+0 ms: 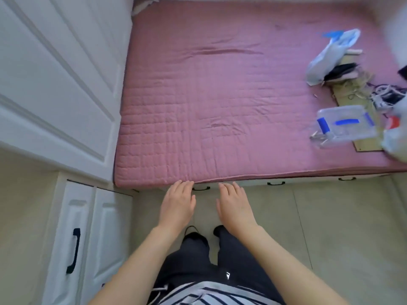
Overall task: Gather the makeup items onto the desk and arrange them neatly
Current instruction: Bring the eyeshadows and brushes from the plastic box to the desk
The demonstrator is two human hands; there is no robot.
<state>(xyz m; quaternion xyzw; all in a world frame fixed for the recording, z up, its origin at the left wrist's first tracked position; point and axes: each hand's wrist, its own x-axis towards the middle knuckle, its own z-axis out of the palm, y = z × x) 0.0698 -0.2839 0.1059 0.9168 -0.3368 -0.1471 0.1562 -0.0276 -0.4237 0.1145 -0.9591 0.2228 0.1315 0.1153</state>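
While the person stands on the pale tiled floor (330,227) facing the bed, both bare hands are held out, palms down, at the near edge of the pink quilted mattress cover (209,106). Left hand (177,204): fingers straight, close together, holding nothing; tips sit at the cover's front edge, contact cannot be told. Right hand (234,205): fingers straight, slightly parted, likewise holding nothing; tips just short of the bed edge. Hands lie side by side, a gap between them.

Task items: a blurred cluster at the far right of the bed, well apart from both hands. Incl. a clear plastic lidded box w/ blue clips and blue handle (344,124), lying on the cover and partly on a flat tan board (365,142); small metallic pieces (319,136) just beside the box's left end, type unclear. Farther back: a crumpled white-and-blue plastic bag (330,56), w/ dark folded items (343,71) beside it and tangled white cords (383,93) to the right. Individual makeup pieces too blurred to identify.

Left of frame: tall white panelled wardrobe door (55,84) and, below it, white cabinet doors w/ a black handle (73,249). Black drawer pulls (275,183) show along the bed base. Lower frame: dark trousers (198,260) and striped top (209,293).
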